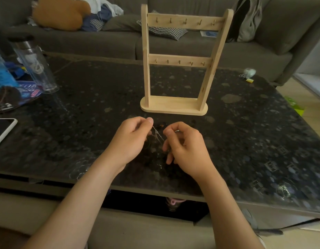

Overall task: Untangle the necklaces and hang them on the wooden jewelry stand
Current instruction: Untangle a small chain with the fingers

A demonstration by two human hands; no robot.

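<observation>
Left hand (132,139) and right hand (184,144) each pinch the tangled necklaces (158,134).

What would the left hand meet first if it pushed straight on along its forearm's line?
Likely the base of the wooden jewelry stand, just beyond the left hand, which pinches the necklace chain; depth is unclear.

Both hands (132,139) (184,142) pinching tangled necklaces (158,134) before stand (179,60)
</observation>
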